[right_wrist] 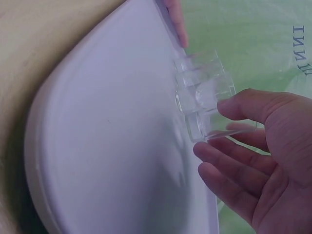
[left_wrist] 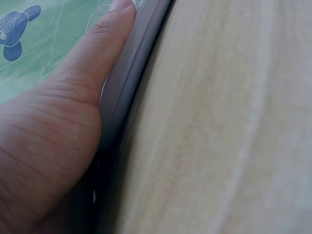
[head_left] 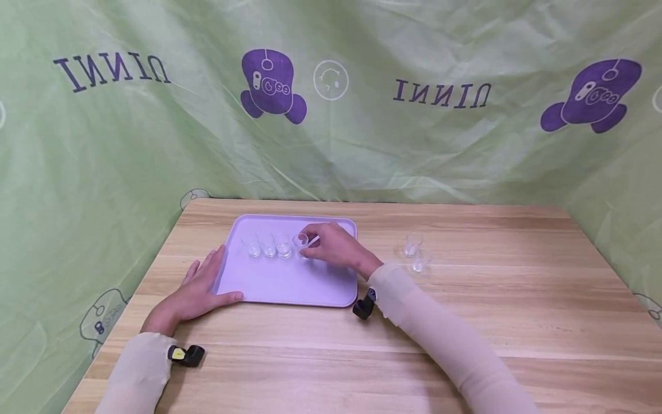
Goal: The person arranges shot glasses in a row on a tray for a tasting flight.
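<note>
On the tabletop lies a pale purple tray point(head_left: 289, 286) with a raised rim. My right hand point(head_left: 336, 246) pinches a small clear cup point(head_left: 300, 241) between thumb and fingers over the tray's right half. In the right wrist view this cup point(right_wrist: 197, 127) stands upright, its base right at the tray surface. To its left, three similar clear cups point(head_left: 269, 247) stand in a row on the tray. My left hand point(head_left: 199, 292) rests along the tray's left side, fingers straight; its thumb point(left_wrist: 105, 41) lies against the front rim in the left wrist view.
Two more clear cups, one point(head_left: 412, 246) behind the other point(head_left: 420, 263), stand on the wooden table point(head_left: 496, 322) right of the tray, beyond my right forearm. A green printed cloth point(head_left: 362, 155) hangs behind the table and along its sides.
</note>
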Available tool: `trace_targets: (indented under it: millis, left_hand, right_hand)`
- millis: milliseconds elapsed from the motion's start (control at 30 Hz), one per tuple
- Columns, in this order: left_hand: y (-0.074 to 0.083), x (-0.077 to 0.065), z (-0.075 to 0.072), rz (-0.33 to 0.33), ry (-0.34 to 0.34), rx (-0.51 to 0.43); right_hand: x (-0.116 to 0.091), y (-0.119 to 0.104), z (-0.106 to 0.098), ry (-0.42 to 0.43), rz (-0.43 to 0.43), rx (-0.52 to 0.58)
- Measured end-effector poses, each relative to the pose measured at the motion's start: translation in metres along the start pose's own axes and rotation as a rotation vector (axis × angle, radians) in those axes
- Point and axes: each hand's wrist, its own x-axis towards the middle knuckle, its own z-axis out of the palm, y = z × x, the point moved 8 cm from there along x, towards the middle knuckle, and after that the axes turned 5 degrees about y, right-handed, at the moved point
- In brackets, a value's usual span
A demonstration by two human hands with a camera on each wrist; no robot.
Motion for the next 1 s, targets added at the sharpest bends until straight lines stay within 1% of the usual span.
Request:
trace_targets:
  millis: [267,633,1000]
  left_hand:
    - [0.000,-0.001,0.001,0.002,-0.002,0.007]
    - [0.001,0.000,0.000,0.006,0.002,0.007]
    - [-0.001,0.000,0.001,0.005,0.006,0.010]
  right_hand:
    - [0.003,0.003,0.009,-0.029,0.022,-0.012]
    - [0.005,0.004,0.012,-0.030,0.022,-0.018]
    - [0.005,0.006,0.012,-0.047,0.043,-0.014]
